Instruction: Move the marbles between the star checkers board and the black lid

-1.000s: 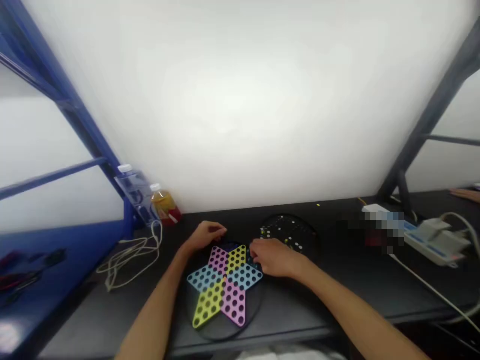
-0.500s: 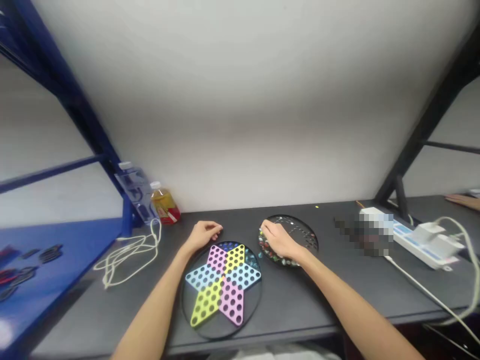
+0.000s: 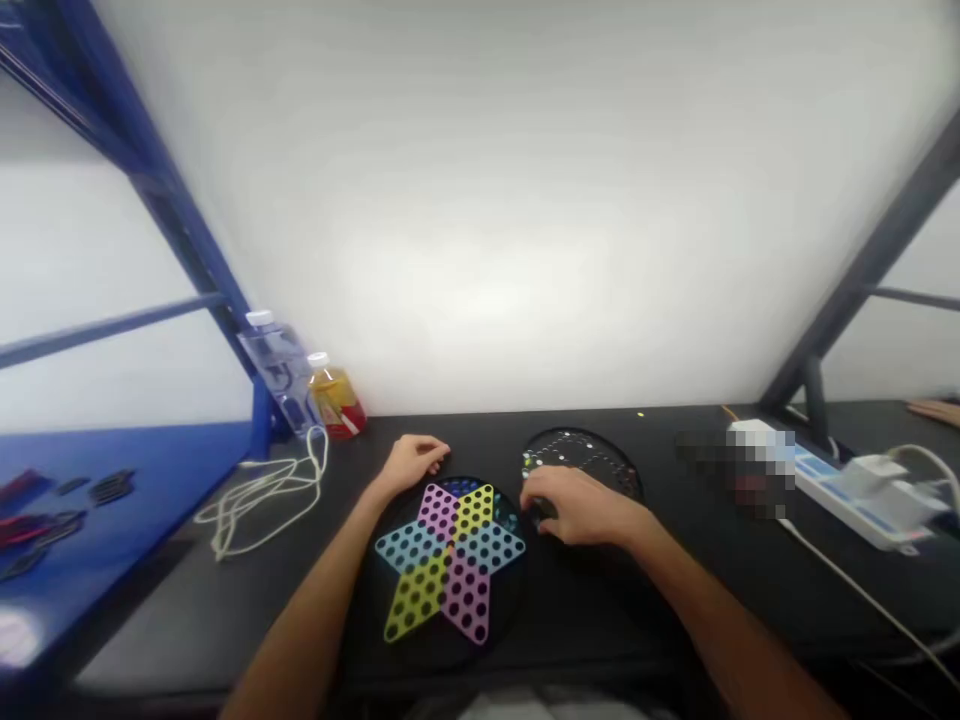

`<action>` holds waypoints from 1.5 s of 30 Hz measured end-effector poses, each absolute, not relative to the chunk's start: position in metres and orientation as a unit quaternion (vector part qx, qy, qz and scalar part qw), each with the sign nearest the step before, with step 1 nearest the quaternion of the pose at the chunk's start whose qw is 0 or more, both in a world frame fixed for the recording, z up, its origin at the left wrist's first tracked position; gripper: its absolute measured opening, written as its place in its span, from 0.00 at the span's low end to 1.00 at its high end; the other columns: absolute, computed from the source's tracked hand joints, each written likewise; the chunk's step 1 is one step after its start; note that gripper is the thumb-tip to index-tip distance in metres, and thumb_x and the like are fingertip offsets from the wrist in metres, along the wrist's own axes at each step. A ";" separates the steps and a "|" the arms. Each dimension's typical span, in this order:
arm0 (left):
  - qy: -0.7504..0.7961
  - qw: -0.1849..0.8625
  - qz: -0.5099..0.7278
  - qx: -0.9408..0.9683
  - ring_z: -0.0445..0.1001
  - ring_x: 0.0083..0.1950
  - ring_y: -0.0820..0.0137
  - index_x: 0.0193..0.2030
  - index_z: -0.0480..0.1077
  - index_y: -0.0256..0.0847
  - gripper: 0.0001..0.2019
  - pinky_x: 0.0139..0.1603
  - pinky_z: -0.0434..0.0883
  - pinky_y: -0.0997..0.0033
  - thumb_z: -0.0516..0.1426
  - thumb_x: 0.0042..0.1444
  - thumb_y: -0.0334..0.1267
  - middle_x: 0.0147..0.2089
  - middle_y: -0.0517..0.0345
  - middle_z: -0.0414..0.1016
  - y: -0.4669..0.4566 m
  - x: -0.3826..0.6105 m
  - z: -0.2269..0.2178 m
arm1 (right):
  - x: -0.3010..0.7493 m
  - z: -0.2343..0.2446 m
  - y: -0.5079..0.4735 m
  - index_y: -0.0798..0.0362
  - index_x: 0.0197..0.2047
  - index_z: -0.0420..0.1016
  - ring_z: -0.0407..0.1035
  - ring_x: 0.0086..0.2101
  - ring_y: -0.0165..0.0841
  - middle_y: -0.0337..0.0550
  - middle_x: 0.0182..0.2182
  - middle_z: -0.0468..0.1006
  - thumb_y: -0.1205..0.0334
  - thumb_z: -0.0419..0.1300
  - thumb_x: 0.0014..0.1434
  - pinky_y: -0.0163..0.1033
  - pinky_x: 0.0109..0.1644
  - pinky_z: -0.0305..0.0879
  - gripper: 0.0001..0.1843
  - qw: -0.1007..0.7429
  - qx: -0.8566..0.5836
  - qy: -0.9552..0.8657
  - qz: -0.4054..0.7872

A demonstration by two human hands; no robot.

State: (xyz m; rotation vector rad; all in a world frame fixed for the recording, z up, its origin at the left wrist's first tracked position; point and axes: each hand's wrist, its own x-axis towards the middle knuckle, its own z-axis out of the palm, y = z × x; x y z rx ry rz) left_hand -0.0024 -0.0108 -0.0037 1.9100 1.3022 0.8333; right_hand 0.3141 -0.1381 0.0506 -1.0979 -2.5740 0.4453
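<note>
Pastel star-shaped Chinese checkers board (image 3: 448, 565) lies closest on the dark surface (image 3: 600, 620), left hand (image 3: 409, 462) loosely curled and empty at its far tip; right hand (image 3: 577, 510) cupped over the near edge of a round black board (image 3: 592, 452) dotted with marbles (image 3: 529, 460), any pinch hidden

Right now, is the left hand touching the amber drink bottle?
No: the left hand rests by the top edge of the Chinese checkers board, apart from the plastic bottle of amber drink.
</note>
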 end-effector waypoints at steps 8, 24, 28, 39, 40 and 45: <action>0.506 0.333 0.324 0.727 0.74 0.26 0.70 0.36 0.78 0.36 0.19 0.30 0.71 0.73 0.59 0.51 0.52 0.27 0.55 0.78 -0.012 0.000 -0.004 | 0.301 0.044 -0.134 0.52 0.39 0.71 0.65 0.32 0.30 0.40 0.32 0.73 0.69 0.59 0.53 0.35 0.37 0.58 0.08 0.251 -0.409 -0.834 0.274; 0.500 0.323 0.323 0.736 0.75 0.26 0.69 0.36 0.78 0.36 0.17 0.29 0.71 0.73 0.58 0.53 0.49 0.28 0.54 0.78 -0.011 -0.002 -0.006 | 0.277 0.041 -0.137 0.51 0.38 0.77 0.68 0.31 0.33 0.43 0.30 0.77 0.64 0.57 0.57 0.37 0.36 0.54 0.08 0.124 -0.443 -0.873 0.165; 0.505 0.317 0.320 0.736 0.75 0.26 0.69 0.36 0.78 0.36 0.17 0.29 0.71 0.73 0.58 0.53 0.50 0.28 0.54 0.78 -0.012 -0.001 -0.005 | 0.276 0.036 -0.135 0.52 0.34 0.74 0.65 0.30 0.32 0.43 0.28 0.74 0.61 0.58 0.57 0.36 0.34 0.54 0.05 0.204 -0.464 -0.826 0.248; 0.503 0.319 0.324 0.735 0.75 0.27 0.69 0.35 0.78 0.36 0.18 0.30 0.71 0.73 0.59 0.52 0.50 0.27 0.54 0.79 -0.013 0.000 -0.004 | 0.269 0.031 -0.102 0.52 0.23 0.57 0.45 0.17 0.23 0.31 0.19 0.56 0.43 0.56 0.56 0.31 0.19 0.39 0.22 0.468 -0.437 -0.523 0.562; 0.504 0.318 0.325 0.735 0.75 0.27 0.68 0.36 0.78 0.36 0.18 0.30 0.71 0.73 0.59 0.52 0.50 0.27 0.54 0.79 -0.013 0.000 -0.004 | 0.269 0.030 -0.102 0.53 0.22 0.59 0.47 0.18 0.23 0.31 0.18 0.57 0.46 0.59 0.55 0.31 0.20 0.42 0.21 0.458 -0.453 -0.576 0.504; 0.504 0.315 0.324 0.737 0.75 0.26 0.69 0.35 0.78 0.36 0.18 0.29 0.71 0.74 0.58 0.52 0.50 0.27 0.54 0.78 -0.013 0.000 -0.005 | 0.271 0.029 -0.116 0.53 0.28 0.76 0.60 0.23 0.26 0.35 0.20 0.69 0.59 0.63 0.52 0.33 0.30 0.53 0.07 0.284 -0.452 -0.812 0.236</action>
